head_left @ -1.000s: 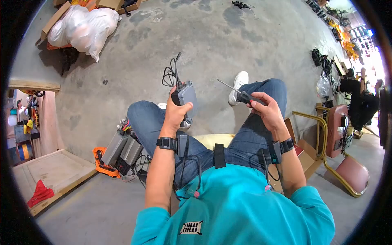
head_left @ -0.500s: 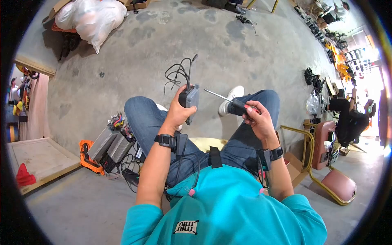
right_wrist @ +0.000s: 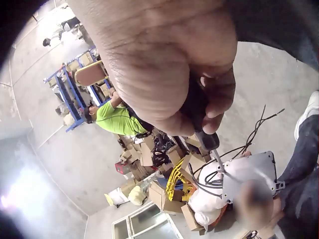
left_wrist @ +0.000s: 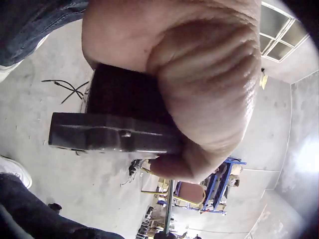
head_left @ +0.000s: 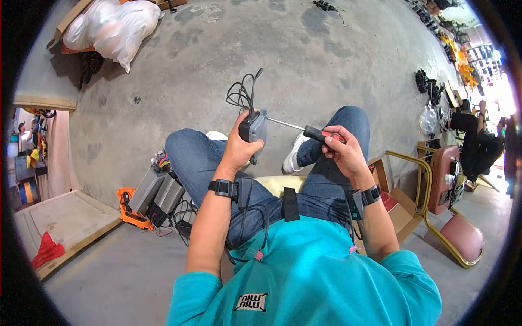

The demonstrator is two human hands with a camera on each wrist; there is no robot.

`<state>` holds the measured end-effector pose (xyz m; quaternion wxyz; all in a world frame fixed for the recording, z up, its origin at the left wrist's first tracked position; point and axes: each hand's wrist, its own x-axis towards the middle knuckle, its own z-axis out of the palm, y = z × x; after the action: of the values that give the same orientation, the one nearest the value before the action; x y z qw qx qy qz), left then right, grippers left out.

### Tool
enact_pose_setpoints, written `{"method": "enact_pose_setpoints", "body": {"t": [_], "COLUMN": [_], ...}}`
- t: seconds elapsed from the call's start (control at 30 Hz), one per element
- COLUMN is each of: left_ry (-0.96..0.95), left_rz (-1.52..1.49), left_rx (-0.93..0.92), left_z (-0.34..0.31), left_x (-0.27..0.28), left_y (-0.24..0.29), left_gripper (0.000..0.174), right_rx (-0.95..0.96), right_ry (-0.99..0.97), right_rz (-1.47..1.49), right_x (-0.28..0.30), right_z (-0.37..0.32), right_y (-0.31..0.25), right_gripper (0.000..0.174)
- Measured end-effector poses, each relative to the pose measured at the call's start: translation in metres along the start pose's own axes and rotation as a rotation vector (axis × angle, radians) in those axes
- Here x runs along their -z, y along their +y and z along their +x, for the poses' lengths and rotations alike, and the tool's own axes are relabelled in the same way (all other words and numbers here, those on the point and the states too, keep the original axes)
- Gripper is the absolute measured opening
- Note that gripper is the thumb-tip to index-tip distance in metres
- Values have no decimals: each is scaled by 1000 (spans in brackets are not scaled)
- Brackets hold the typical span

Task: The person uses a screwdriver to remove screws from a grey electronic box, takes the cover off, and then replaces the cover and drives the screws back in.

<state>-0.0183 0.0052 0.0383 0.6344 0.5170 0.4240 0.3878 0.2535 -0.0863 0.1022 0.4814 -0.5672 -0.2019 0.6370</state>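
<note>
My left hand (head_left: 237, 148) grips a flat grey and black electronic box (head_left: 259, 130), thumb across its grey face. A bundle of thin black cable (head_left: 242, 93) sticks up beyond the box. In the left wrist view the dark edge of the box (left_wrist: 109, 132) shows below the palm. My right hand (head_left: 345, 151) holds a screwdriver (head_left: 314, 132) by its black and red handle. Its metal shaft points left, tip right at the upper edge of the box. In the right wrist view the screwdriver's shaft (right_wrist: 218, 158) meets a corner of the grey face (right_wrist: 249, 169).
Grey metal units (head_left: 149, 193) and an orange case (head_left: 130, 212) lie left of my knee. A pink chair with a gold frame (head_left: 427, 190) and open cardboard boxes (head_left: 399, 212) are at the right. White bags (head_left: 114, 30) lie far left; a person in black (head_left: 476, 141) is far right.
My right hand has brought the screwdriver leftward, its tip from well apart to the edge of the box. The left hand keeps its grip, and the box has shifted slightly right in view.
</note>
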Motion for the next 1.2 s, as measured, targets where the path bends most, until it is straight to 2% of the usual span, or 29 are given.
{"method": "enact_pose_setpoints", "body": {"t": [0.13, 0.4, 0.57, 0.7, 0.83, 0.97, 1.03, 1.2], "left_ry": [-39, -32, -58, -84, -88, -93, -97, -93], "left_rz": [28, 140, 246, 253, 308, 265, 259, 270], "left_rx": [46, -16, -29, 30, -9, 23, 36, 64], "left_z": [0, -2, -1, -3, -5, -6, -8, -8], "left_x": [1, 0, 2, 1, 2, 2, 2, 2], "left_y": [1, 4, 2, 8, 7, 6, 9, 10], "left_gripper": [75, 70, 70, 71, 71, 72, 72, 71], "right_rx": [-20, -135, -250, -408, -559, -492, -310, -255], "right_ry": [5, -44, -85, -89, -152, -161, -187, -186], "right_rz": [-35, -81, -157, 33, 178, 102, -63, -141], "right_x": [-1, 3, 6, 16, 23, 22, 19, 18], "right_z": [3, 6, 6, 11, 12, 14, 11, 6], "right_y": [-4, -15, -22, -15, -12, -9, -6, 0], "right_gripper": [26, 17, 24, 27, 27, 25, 24, 19]}}
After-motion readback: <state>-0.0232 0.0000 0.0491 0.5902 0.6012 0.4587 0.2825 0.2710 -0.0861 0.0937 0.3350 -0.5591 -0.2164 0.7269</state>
